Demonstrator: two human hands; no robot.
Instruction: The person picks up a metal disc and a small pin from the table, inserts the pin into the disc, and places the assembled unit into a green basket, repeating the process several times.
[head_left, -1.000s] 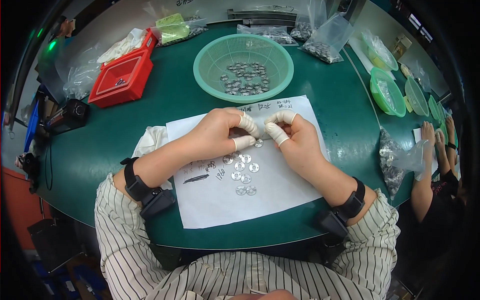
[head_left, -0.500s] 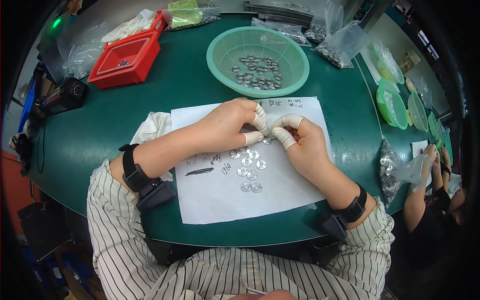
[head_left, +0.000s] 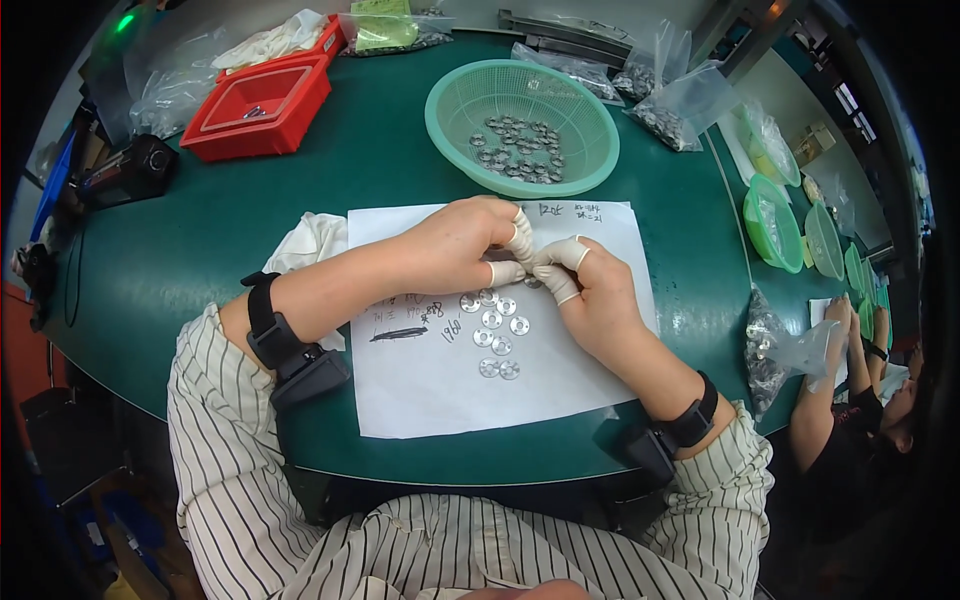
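Near the centre of the frame the left hand (head_left: 455, 245) and the right hand (head_left: 590, 290) are brought together over a white paper sheet (head_left: 450, 385) that is spread on the round green worktop (head_left: 200, 250). White rubber cots are worn on the fingers (head_left: 505, 272) of both hands, and the capped tips are pressed against each other, pinched around something small that cannot be made out between them. Whether one of the discs is held there cannot be told.

Just below the fingertips a cluster of small metal washers (head_left: 495, 330) is laid flat on the paper. Each is a thin, shiny, round disc with a centre hole, so no long axis is shown; the faces are turned upward. The cluster itself is strung loosely from upper left to lower right, the discs lying near one another, some touching.

In the upper middle of the frame a pale green plastic mesh basket (head_left: 455, 110) is set on the worktop, with more washers of the same kind heaped in its bottom. A red plastic tray (head_left: 235, 125), rectangular and shallow, is seen at the upper left. A crumpled white cloth (head_left: 310, 245) is tucked against the left edge of the paper, beneath the left forearm. Dark bands are strapped to both wrists.
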